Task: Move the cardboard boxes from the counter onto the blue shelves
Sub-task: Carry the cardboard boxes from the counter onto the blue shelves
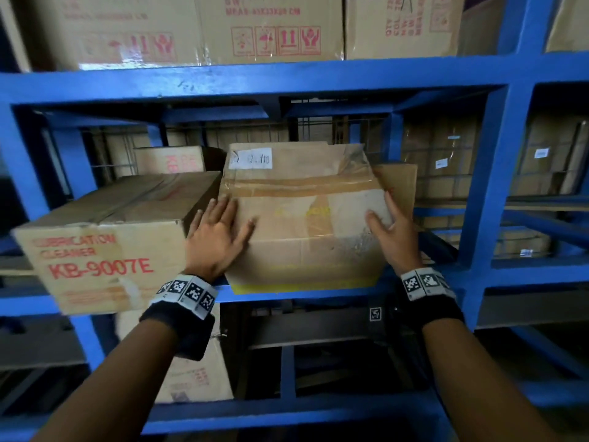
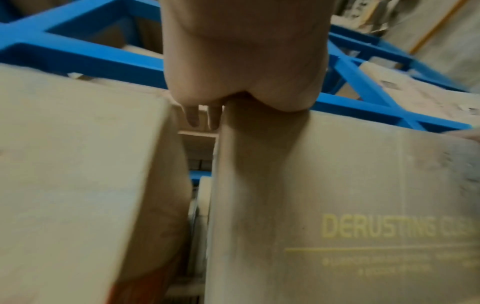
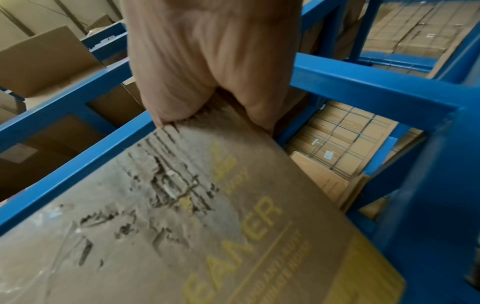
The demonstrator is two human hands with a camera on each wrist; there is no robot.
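A worn cardboard box (image 1: pixel 302 237) with faint yellow print and a white label sits on the middle level of the blue shelves (image 1: pixel 302 295), its front at the shelf's edge. My left hand (image 1: pixel 220 231) lies flat over its front left corner, fingers spread and straight, thumb on the front face. In the left wrist view those fingers (image 2: pixel 193 115) reach down the gap beside the box (image 2: pixel 337 185). My right hand (image 1: pixel 392 231) grips the front right corner, thumb on the front, fingers round the side. The right wrist view shows the palm (image 3: pixel 207 61) wrapped over the box's edge (image 3: pixel 207 226).
A box marked KB-9007E (image 1: pixel 102 244) stands close on the left, overhanging the shelf front. A flat cardboard piece (image 1: pixel 401 180) leans behind the right corner. A blue upright post (image 1: pixel 490 173) bounds the bay on the right. More boxes (image 1: pixel 271 27) fill the level above.
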